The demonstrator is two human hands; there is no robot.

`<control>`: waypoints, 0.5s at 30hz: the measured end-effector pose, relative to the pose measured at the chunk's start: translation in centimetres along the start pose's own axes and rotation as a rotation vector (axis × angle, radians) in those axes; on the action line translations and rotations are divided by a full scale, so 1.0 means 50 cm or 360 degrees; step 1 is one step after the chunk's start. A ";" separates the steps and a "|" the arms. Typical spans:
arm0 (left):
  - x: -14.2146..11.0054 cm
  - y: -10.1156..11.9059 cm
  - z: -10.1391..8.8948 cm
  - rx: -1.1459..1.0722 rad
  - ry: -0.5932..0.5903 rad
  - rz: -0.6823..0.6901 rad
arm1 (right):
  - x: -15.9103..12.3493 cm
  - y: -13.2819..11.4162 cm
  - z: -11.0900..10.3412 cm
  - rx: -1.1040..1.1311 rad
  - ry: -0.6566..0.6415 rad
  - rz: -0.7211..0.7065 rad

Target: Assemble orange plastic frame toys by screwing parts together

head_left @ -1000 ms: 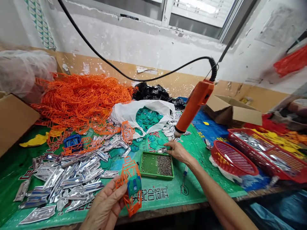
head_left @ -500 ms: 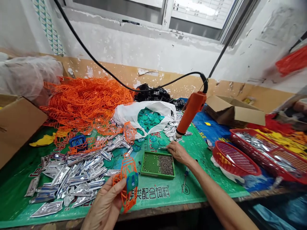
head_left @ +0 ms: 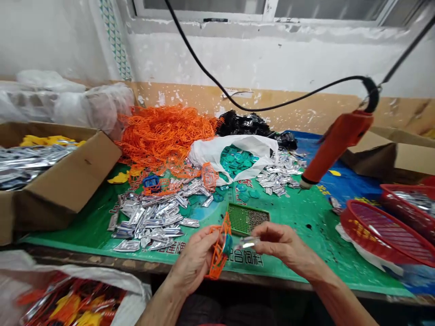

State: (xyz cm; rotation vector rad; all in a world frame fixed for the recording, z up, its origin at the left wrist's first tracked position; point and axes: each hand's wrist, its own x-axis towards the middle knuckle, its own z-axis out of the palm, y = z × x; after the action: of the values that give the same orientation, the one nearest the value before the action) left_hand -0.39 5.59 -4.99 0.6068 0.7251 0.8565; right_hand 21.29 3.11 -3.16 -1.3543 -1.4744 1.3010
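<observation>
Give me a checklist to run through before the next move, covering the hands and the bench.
Orange plastic lattice frame gripped in left hand: ok.
Silver foil piece pinched in right hand: ok.
Foil piece touching the frame: cannot tell.
Hanging orange electric screwdriver apart from both hands: ok.
Green perforated tray lying flat on the green printed mat: ok.

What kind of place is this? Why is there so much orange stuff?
It looks like a small workshop where things are put together by hand. There's a big heap of orange plastic frames, piles of shiny silver pieces, and an orange electric screwdriver hanging from a cable.
</observation>
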 end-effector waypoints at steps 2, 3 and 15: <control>-0.007 -0.001 0.001 0.0069 0.0015 -0.0012 | 0.002 -0.018 0.014 0.0079 -0.0161 0.0015; -0.011 -0.001 0.002 0.0120 0.0015 -0.0005 | 0.005 -0.025 0.020 0.0055 -0.0216 -0.0010; -0.045 0.015 0.024 0.1498 -0.0234 0.0526 | 0.007 -0.009 0.072 -0.0152 -0.0098 -0.0331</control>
State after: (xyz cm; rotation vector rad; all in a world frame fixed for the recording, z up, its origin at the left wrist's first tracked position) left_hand -0.82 3.89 -2.98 1.6472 0.8935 0.7253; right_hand 17.70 2.79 -3.53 -1.1930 -1.6894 1.1614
